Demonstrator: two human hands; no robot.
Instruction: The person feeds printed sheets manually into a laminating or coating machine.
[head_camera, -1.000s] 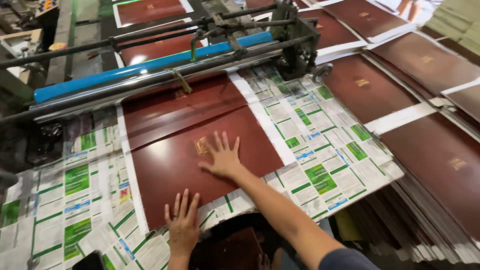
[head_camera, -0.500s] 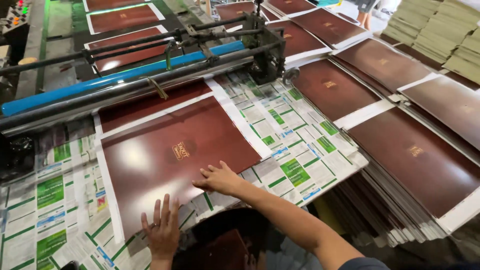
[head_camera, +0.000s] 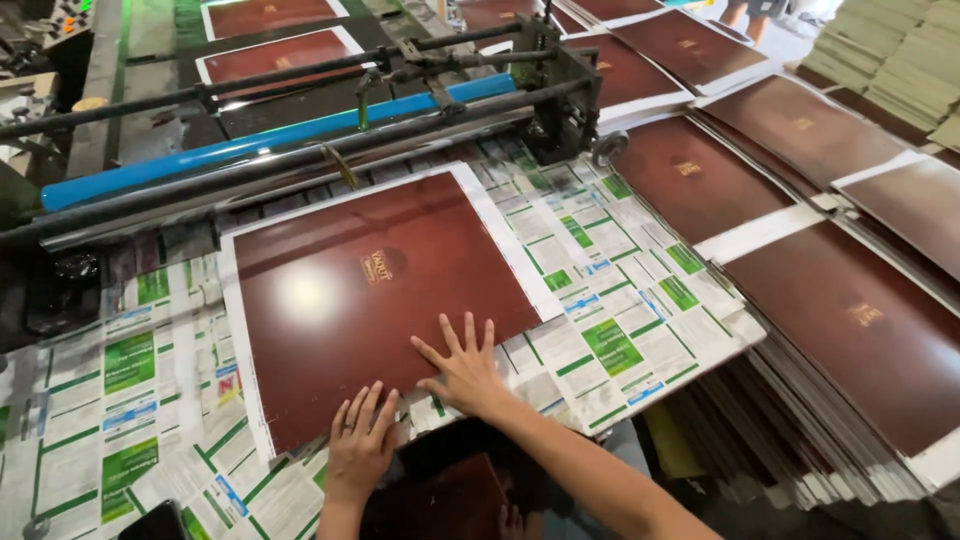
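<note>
Both hands flat on the near edge of a glossy maroon sheet (head_camera: 370, 290) with a white border and a small gold emblem near its middle. Left hand (head_camera: 360, 445) at about 6 o'clock of the sheet, fingers together and only slightly fanned, palm down on the near left corner. Right hand (head_camera: 465, 370) just beside it at about 5 o'clock, fingers spread wide, fingertips on the maroon, heel over the newspaper (head_camera: 620, 330) beneath. Nothing pinched or gripped by either hand.

Changed since half a second ago: sheet drawn nearer and turned a little, its emblem now farther from the roller; right hand moved from the sheet's near right edge toward its near middle, fingers opened wider; left hand shifted up from the newspaper onto the sheet itself, closing most of the gap between the two hands. A full second ago, right hand up by the emblem, left hand well below on the paper.

Sheet lying flat on green-and-white newspaper covering the bench. At 12 o'clock of the sheet, a blue roller (head_camera: 270, 150) and dark steel bars of the machine, more maroon sheets beyond. At 3 o'clock, overlapping maroon sheets (head_camera: 850, 320) fanned out in a stack, edges stepped. At 1 to 2 o'clock, far back, stacks of pale green-grey boards (head_camera: 880, 70).
</note>
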